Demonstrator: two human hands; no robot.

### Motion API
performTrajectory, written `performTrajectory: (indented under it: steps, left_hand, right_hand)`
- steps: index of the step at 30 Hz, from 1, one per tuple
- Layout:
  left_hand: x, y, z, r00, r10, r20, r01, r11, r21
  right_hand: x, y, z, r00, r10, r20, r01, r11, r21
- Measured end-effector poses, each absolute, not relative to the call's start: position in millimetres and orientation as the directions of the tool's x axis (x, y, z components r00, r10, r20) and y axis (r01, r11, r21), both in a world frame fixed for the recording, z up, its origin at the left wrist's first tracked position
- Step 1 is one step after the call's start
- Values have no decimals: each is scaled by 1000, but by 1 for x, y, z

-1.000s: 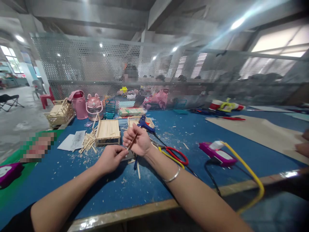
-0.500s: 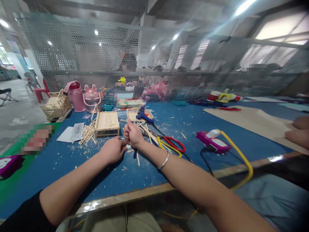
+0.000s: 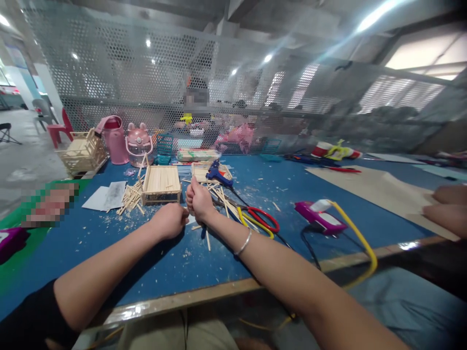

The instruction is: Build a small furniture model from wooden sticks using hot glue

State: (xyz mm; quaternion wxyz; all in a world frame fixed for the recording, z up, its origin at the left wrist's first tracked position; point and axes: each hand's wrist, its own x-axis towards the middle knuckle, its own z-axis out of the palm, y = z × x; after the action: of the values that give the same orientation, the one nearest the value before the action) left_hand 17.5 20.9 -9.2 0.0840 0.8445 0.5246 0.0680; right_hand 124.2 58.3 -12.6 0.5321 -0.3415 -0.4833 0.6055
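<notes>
Pale wooden sticks [image 3: 131,198] lie beside a slatted, boxy frame [image 3: 161,179] on the blue worktop [image 3: 164,272]; left hand [image 3: 170,220] and right hand [image 3: 200,199] curl, how tightly or around what I cannot tell.

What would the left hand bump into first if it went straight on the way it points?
Most likely the right hand, just ahead of the left hand's fingertips; whether they already touch is hard to tell.

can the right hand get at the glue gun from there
Probably yes: the glue gun lies just beyond the right hand, with nothing visible on top. The hand is curled, though, and anything it holds is hidden.
</notes>
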Motion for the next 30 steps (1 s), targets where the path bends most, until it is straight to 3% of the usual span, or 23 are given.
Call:
performTrajectory:
  steps: [8,30]
  left_hand:
    - [21,18,-8,404,914,19,893,-399,209]
    - [20,18,-9,411,911,18,895,-407,183]
  right_hand:
    - [121,58,-15,-121,982,147,-222,117,-968]
    - [118,57,-14,-103,988,112,-214,88,-973]
